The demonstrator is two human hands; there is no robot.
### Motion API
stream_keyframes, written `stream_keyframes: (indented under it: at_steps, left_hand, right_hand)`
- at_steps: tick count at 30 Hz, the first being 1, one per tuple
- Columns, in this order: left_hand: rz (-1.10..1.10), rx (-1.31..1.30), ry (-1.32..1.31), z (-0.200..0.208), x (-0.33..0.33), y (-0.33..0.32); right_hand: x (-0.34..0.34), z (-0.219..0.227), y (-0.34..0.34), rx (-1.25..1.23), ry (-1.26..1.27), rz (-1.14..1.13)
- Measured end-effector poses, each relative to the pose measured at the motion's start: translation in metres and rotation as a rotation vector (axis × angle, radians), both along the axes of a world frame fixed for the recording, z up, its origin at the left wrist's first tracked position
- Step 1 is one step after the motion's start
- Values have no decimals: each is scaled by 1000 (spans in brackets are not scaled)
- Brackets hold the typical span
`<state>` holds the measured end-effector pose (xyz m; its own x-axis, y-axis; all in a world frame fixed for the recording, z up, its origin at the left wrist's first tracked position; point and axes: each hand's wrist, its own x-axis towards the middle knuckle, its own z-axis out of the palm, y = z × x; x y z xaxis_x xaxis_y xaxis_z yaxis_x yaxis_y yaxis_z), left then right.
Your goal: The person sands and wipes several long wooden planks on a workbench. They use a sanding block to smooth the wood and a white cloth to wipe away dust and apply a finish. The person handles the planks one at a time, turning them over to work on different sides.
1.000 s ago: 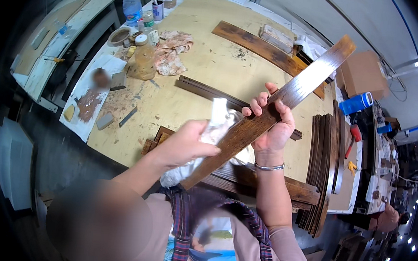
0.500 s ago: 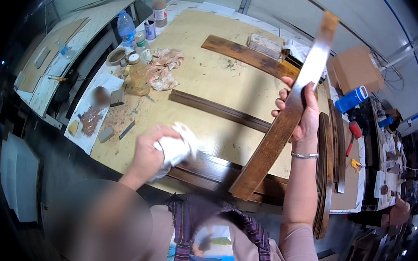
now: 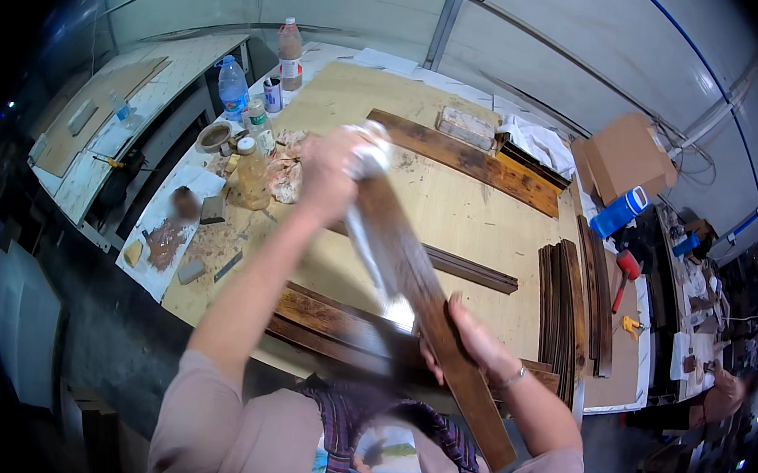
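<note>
A brown wooden plank is held up at a slant over the bench, its far end to the left and its near end close to my body. My right hand grips it around the edges toward the near end. At the far end my left hand, smeared by motion, is closed on a white cloth pressed against the plank. Beneath lie stained planks along the bench's front edge. A dark grooved strip lies behind the raised plank, and another stained plank lies farther back.
Bottles, among them a clear plastic one, and a crumpled stained rag stand or lie at left. Several dark strips are stacked at right, near a red mallet, a blue bottle and a cardboard box.
The plank has swung from leaning up and right to leaning up and left. My left hand has carried the cloth up to its far end, while my right hand came down nearer my body.
</note>
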<state>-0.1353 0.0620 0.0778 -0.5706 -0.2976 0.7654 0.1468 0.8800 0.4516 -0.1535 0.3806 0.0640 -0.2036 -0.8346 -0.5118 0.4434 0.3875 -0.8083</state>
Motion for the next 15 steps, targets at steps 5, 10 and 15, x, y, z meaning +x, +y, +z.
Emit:
stream_keyframes:
  at_steps: [5,10,15]
  left_hand:
    - [-243,401,36,16,30,36]
    - [-437,-520,-175,-15,66,92]
    - [-77,-487,-91,-9,38,-28]
  right_hand:
    - [11,-11,34,-83,40,-129]
    - [20,-2,38,-35,34,-46]
    - [39,-3,53,-44,-8,-27]
